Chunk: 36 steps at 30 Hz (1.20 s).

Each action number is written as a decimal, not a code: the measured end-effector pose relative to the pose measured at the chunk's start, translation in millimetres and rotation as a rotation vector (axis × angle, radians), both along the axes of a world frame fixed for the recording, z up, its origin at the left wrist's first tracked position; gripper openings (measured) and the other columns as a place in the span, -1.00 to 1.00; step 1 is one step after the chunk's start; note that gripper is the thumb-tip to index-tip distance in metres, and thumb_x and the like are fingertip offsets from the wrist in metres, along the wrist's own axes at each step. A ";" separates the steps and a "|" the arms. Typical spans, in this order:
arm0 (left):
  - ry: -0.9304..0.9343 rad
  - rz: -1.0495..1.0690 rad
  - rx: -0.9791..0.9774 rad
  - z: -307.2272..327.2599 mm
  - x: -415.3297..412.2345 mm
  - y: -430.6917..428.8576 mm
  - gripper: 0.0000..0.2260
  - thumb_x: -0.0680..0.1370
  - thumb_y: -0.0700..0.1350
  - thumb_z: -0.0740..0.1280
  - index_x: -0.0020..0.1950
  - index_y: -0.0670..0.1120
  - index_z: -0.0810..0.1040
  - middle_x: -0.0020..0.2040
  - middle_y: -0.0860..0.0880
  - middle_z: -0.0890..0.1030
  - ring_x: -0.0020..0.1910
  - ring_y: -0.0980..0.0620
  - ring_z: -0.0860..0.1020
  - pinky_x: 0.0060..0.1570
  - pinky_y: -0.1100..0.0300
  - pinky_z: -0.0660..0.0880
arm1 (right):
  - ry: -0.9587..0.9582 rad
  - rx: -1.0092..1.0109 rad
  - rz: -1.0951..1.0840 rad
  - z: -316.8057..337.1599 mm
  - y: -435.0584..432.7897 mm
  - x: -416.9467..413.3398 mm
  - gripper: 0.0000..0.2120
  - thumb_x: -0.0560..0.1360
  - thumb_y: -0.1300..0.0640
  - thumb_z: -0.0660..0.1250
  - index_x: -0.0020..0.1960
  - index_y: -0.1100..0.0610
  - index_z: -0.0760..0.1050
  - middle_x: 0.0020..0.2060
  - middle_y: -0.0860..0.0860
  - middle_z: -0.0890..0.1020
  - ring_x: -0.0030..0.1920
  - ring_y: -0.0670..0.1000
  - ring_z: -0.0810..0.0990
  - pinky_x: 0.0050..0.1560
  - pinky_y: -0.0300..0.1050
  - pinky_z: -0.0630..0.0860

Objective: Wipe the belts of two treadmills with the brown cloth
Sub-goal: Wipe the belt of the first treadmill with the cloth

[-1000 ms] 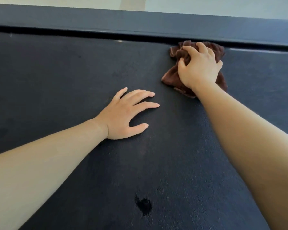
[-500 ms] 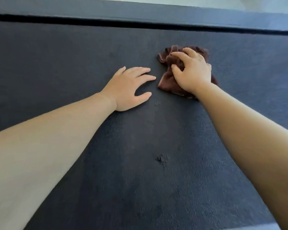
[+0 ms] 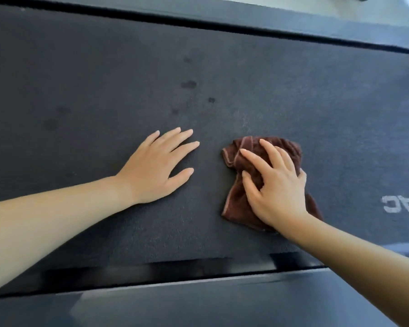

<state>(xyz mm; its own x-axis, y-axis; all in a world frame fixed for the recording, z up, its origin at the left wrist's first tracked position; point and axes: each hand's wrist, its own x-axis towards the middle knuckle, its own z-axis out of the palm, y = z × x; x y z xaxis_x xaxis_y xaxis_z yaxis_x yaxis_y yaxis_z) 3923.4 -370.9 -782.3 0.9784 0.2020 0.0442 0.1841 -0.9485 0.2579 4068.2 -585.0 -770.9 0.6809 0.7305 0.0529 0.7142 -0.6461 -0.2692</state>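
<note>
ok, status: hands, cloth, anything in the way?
Left hand flat on belt, empty. Right hand grips bunched brown cloth on belt. Dark spots beyond the hands; nothing blocking.

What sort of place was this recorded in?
Likely a gym or workout room: a textured treadmill belt under a brown cloth, its dark side rail, white lettering printed on it.
</note>
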 end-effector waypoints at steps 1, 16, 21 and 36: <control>-0.017 0.012 -0.027 0.2 -0.6 -0.7 -0.48 0.54 0.18 0.03 0.46 0.02 0.29 0.51 0.04 0.20 0.51 0.00 0.13 0.44 0.01 -0.01 | -0.001 0.004 0.006 0.7 6.2 4.3 -0.57 0.49 -0.18 0.12 0.36 -0.25 0.33 0.48 -0.06 0.23 0.47 0.06 0.11 0.28 0.38 0.14; -0.039 0.037 -0.007 4.9 0.1 -4.7 -0.56 0.56 0.04 0.22 0.43 0.00 0.34 0.49 0.00 0.26 0.49 -0.03 0.18 0.43 0.00 0.06 | -0.009 0.009 0.079 4.1 33.6 10.2 -0.58 0.53 -0.13 0.17 0.39 -0.21 0.31 0.48 -0.04 0.22 0.48 0.07 0.12 0.30 0.34 0.17; -0.069 0.026 0.009 5.8 1.4 -4.2 -0.56 0.54 0.03 0.27 0.41 -0.03 0.39 0.46 -0.02 0.32 0.46 -0.06 0.24 0.40 -0.02 0.12 | -0.020 0.002 0.107 3.1 17.0 -3.5 -0.59 0.53 -0.14 0.17 0.37 -0.22 0.33 0.47 -0.05 0.24 0.47 0.07 0.13 0.26 0.32 0.19; -0.023 -0.025 0.060 7.4 18.4 27.7 -0.52 0.54 0.14 0.18 0.44 0.03 0.31 0.46 0.06 0.28 0.44 0.04 0.23 0.41 -0.04 0.09 | -0.033 0.059 0.077 2.1 82.1 48.8 -0.61 0.52 -0.13 0.18 0.35 -0.21 0.37 0.45 -0.05 0.29 0.44 0.03 0.17 0.27 0.36 0.17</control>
<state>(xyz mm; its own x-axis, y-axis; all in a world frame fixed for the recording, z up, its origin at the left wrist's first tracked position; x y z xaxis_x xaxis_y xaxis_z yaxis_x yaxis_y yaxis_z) 3941.8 -343.2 -775.0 0.9816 0.1742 0.0780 0.1553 -0.9665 0.2043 4117.0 -502.8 -768.8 0.6202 0.7753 0.1194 0.7701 -0.5729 -0.2806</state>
